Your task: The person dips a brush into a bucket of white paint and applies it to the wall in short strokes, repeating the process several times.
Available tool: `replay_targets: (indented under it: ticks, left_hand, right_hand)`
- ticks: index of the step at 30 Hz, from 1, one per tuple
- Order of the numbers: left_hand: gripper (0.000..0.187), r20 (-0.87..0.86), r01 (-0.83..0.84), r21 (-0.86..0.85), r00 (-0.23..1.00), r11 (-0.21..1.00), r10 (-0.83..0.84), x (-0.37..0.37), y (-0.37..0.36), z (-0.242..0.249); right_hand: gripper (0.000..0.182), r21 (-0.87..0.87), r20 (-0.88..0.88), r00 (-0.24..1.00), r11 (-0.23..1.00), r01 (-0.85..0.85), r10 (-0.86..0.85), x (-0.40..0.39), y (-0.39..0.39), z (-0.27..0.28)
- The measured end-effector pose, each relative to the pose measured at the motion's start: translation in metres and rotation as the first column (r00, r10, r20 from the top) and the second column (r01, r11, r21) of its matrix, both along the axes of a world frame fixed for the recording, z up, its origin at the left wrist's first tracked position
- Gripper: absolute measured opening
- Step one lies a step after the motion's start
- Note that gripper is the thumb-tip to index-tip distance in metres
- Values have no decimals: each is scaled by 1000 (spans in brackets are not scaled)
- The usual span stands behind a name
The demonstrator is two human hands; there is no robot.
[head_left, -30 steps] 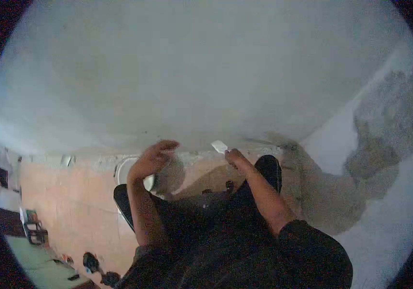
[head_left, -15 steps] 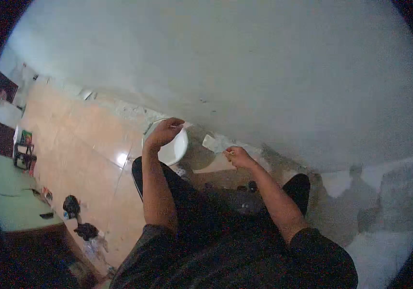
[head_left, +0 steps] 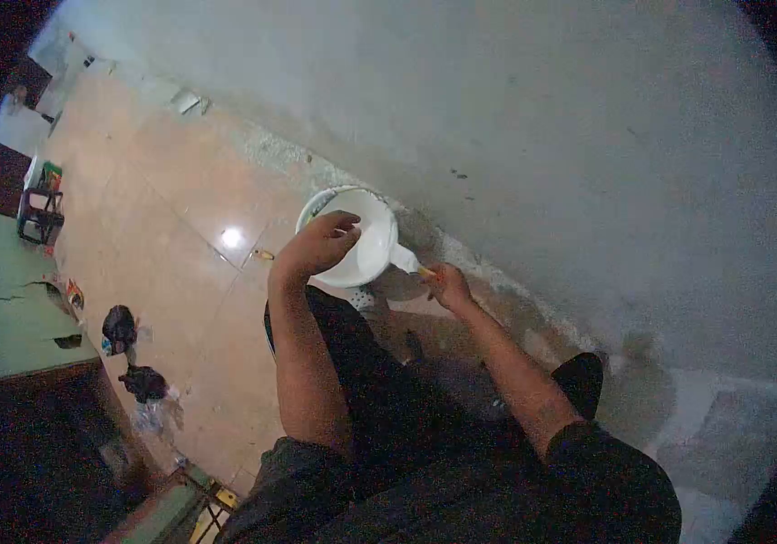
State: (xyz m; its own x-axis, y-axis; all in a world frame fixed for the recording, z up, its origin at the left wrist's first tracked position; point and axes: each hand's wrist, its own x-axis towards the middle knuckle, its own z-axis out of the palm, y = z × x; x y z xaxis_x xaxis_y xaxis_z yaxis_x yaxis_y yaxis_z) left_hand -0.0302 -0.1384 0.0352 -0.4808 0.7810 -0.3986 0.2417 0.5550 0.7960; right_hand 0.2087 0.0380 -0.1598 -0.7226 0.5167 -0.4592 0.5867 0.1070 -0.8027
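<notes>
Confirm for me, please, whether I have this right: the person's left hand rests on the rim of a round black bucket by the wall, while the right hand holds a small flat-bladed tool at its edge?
Not quite: the head view shows the round bucket is white, not black. The left hand does rest on its rim, near the grey wall, and the right hand holds the small flat-bladed tool at its edge.

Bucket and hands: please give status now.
Left hand grips white bucket at its rim. Right hand holds putty knife, blade at bucket edge. Nothing between them.
</notes>
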Motion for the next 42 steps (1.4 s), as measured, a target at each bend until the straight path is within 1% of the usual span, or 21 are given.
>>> replay_targets:
  ticks: [3,4,7,8,10,14,16,17,19,20,23,24,28,31,32,33,35,36,37,39,42]
  left_hand:
    - [37,48,-83,18,995,996,82,2,-12,11]
    - [36,22,-110,44,994,993,109,1,-15,11]
    - [35,66,-211,130,977,969,204,-9,-25,15]
    - [35,72,-220,127,974,967,213,-13,-26,11]
    - [33,116,-395,267,919,879,378,-19,-26,7]
    - [32,248,-525,314,850,791,465,-32,-22,5]
    - [32,142,-507,277,862,816,487,-33,-19,4]
    - [32,146,-518,270,855,812,497,-33,-18,4]
    - [34,123,-496,279,868,823,481,-32,-15,6]
    - [34,202,-493,212,867,844,455,-35,-14,11]
    - [35,194,-500,307,866,810,461,-42,-10,-1]
    - [36,184,-475,268,879,838,440,-44,-9,1]
    - [36,207,-419,228,903,879,376,-44,-8,-7]
    - [38,197,-380,201,919,903,342,-44,-7,-6]
    - [40,187,-375,228,922,898,338,-45,-7,-8]
    - [40,190,-377,226,921,898,339,-45,-7,-12]
    - [41,154,-407,182,911,895,383,-43,-5,-19]
    - [41,99,-392,140,919,909,381,-42,-5,-17]
    - [41,100,-394,139,918,909,383,-42,-4,-17]
    - [43,38,-327,89,945,941,325,-43,-3,-19]
    - [44,66,-336,64,941,940,332,-43,-4,-18]
  right_hand:
    - [20,-10,-44,998,999,36,-36,-16,5,-69]
    - [22,-111,-29,995,989,96,-100,-34,-11,11]
    - [17,100,-67,997,994,40,-33,-63,-14,-16]
    - [17,98,-61,998,995,31,-25,-73,-15,-28]
    - [17,200,-117,992,980,-15,39,-98,-20,-32]
    - [24,97,-122,992,995,17,-5,-140,-30,-16]
    - [30,316,-136,976,941,-121,171,-157,-24,-36]
    - [30,311,-131,975,941,-134,182,-165,-23,-40]
    - [27,388,77,956,875,-291,283,-183,-22,-33]
    - [24,459,14,943,836,-301,332,-188,-20,-62]
    - [16,414,116,931,835,-363,347,-205,-26,-65]
    - [16,396,149,911,820,-412,386,-209,-25,-73]
    - [16,445,32,910,809,-383,413,-216,-22,-91]
    - [17,442,103,865,757,-481,490,-219,-19,-85]
    - [19,317,-44,934,891,-324,355,-214,-16,-140]
    - [19,315,-42,933,891,-327,357,-215,-16,-133]
    - [21,397,44,866,787,-472,498,-216,-16,-111]
    - [24,448,-167,886,834,-323,432,-207,-17,-145]
    - [24,447,-166,886,834,-324,434,-205,-15,-179]
    - [24,259,-138,903,895,-362,406,-207,-9,-226]
    - [24,369,-32,867,812,-453,498,-208,-13,-238]
